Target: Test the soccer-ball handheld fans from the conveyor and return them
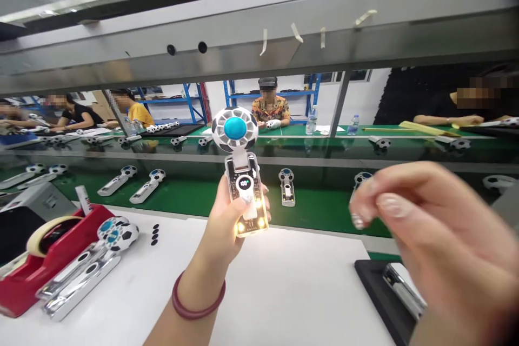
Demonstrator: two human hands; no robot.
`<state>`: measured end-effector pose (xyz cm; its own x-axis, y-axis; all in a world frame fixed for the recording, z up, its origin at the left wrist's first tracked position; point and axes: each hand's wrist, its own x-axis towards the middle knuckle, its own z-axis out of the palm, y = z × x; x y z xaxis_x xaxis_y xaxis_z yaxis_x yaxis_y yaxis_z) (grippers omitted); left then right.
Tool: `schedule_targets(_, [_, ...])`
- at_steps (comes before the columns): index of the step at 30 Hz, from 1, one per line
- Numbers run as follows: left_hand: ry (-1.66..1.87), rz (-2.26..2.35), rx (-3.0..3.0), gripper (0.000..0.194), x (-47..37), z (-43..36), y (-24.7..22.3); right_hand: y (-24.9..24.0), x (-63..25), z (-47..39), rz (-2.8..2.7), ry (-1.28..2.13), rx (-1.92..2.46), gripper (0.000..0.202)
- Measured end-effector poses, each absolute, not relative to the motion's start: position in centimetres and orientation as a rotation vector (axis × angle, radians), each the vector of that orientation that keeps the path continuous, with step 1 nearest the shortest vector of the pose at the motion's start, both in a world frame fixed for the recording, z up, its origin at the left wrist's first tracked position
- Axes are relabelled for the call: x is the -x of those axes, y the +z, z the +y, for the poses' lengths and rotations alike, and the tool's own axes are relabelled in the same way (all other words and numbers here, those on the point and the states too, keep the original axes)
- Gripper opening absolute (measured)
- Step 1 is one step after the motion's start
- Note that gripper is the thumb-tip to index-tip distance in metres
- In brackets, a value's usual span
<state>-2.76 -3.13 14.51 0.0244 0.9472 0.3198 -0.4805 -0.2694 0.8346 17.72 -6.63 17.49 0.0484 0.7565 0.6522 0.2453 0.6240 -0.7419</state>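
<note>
My left hand (227,216) holds a handheld fan (249,203) upright at the centre, its thumb on the front below a small round display reading about 100. The fan has a round football-patterned head (235,130) with a blue centre, and yellow lights glow on its clear-fronted body. At the right, my right hand (430,227) is raised with thumb and forefinger brought together; whether anything small is between the fingertips cannot be made out. Below that hand, a silver and white device (403,286) lies in a black tray (375,286).
More fans (287,186) lie on the green conveyor (259,211). A red tape dispenser (52,265), two fans (87,275) and black dots (154,234) are on the white table (284,286) at left. A shelf (243,27) crosses above; people sit opposite.
</note>
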Motion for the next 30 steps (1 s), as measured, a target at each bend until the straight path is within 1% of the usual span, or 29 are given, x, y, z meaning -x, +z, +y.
schedule_targets(3, [1.482,0.534,-1.101,0.037,2.5,-3.5,14.4,18.0,-15.6,-6.4,-1.652,0.543,0.928,0.012])
schedule_targets(5, [1.462,0.501,-1.094,0.037,2.2,-3.6,14.4,17.7,-14.8,-6.1,-1.703,0.608,0.957,0.016])
schedule_targets(11, [1.36,0.517,-1.157,0.043,1.8,-3.8,14.0,17.1,-14.1,-5.3,-1.773,0.706,0.891,0.05])
schedule_targets(13, [1.292,0.547,-1.234,0.044,1.9,-3.9,13.9,17.1,-13.9,-5.2,-1.787,0.779,0.846,0.055])
schedule_targets(16, [1.204,0.613,-1.342,0.045,2.0,-4.0,13.9,17.2,-13.7,-5.1,-1.793,0.87,0.796,0.058])
schedule_targets(20, [1.109,0.597,-1.365,0.046,2.0,-4.0,13.9,17.3,-13.5,-5.0,-1.8,0.861,0.823,0.057])
schedule_targets(26, [1.101,0.604,-1.353,0.05,2.1,-3.8,13.4,17.5,-13.4,-4.9,-1.816,0.8,0.841,0.057])
schedule_targets(30, [1.108,0.578,-1.314,0.049,1.9,-3.7,13.3,17.3,-13.2,-4.8,-1.82,0.76,0.829,0.057])
